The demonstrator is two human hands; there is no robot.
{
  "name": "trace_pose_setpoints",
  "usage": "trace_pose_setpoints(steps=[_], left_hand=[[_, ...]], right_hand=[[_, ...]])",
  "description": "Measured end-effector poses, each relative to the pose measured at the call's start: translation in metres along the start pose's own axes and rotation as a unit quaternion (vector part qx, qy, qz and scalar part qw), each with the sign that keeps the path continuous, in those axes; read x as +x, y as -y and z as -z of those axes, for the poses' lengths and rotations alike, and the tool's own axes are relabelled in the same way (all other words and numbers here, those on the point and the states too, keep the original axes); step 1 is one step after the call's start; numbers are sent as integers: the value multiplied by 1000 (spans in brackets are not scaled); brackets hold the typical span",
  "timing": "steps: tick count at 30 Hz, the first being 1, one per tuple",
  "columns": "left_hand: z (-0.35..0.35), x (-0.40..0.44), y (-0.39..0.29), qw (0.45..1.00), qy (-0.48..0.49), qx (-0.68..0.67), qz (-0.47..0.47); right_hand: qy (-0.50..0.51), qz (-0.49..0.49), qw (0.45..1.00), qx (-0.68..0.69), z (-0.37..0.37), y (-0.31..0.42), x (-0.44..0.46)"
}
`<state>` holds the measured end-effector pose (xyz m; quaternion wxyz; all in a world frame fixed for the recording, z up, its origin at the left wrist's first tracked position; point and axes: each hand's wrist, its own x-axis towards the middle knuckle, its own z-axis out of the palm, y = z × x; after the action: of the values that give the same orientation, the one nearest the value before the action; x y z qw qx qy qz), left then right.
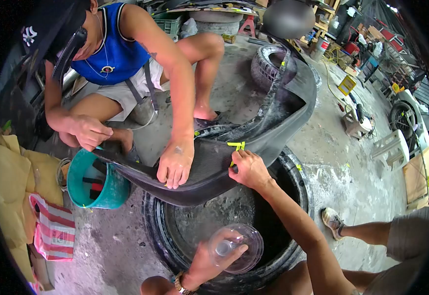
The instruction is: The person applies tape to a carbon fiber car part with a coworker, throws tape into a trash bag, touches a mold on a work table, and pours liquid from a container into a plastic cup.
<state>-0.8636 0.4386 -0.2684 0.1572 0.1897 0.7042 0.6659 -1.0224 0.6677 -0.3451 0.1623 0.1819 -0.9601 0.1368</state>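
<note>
My left hand [205, 265], wearing a wristwatch, grips a round clear plastic container [244, 248] low over a tire. My right hand [251, 169] pinches at yellow tape [237, 146] on a mesh section of a black car bumper [202, 189]. The bumper rests across tires, including the large tire [300, 189] in front of me. Across from me a seated person in a blue top presses one hand [177, 164] on the mesh near the bumper edge. Their other hand [90, 132] is at the bumper's left end.
A teal bucket [79, 184] with dark tools stands at left, beside a red-and-white striped bag [57, 231] and brown sacks [3, 187]. Another tire [263, 69] supports the bumper's far end. At right are a white plastic stool [393, 152] and another person's shoe [331, 221].
</note>
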Motion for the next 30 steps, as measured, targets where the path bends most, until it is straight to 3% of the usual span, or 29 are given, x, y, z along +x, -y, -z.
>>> trace_pose_setpoints(steps=[9, 13, 16, 18, 30], left_hand=[[2, 3, 1, 1000, -7, -20, -21], [5, -1, -8, 1000, -13, -6, -12], [7, -3, -8, 1000, -13, -8, -13], [6, -2, -7, 1000, -13, -15, -11], [7, -1, -4, 1000, -8, 0, -18]], right_hand=[[11, -45, 999, 28, -14, -2, -3], [-29, -170, 975, 137, -7, -17, -15], [-49, -116, 980, 156, -3, -9, -30], [-93, -31, 991, 91, -4, 0, -33], [-116, -42, 991, 51, -30, 12, -27]])
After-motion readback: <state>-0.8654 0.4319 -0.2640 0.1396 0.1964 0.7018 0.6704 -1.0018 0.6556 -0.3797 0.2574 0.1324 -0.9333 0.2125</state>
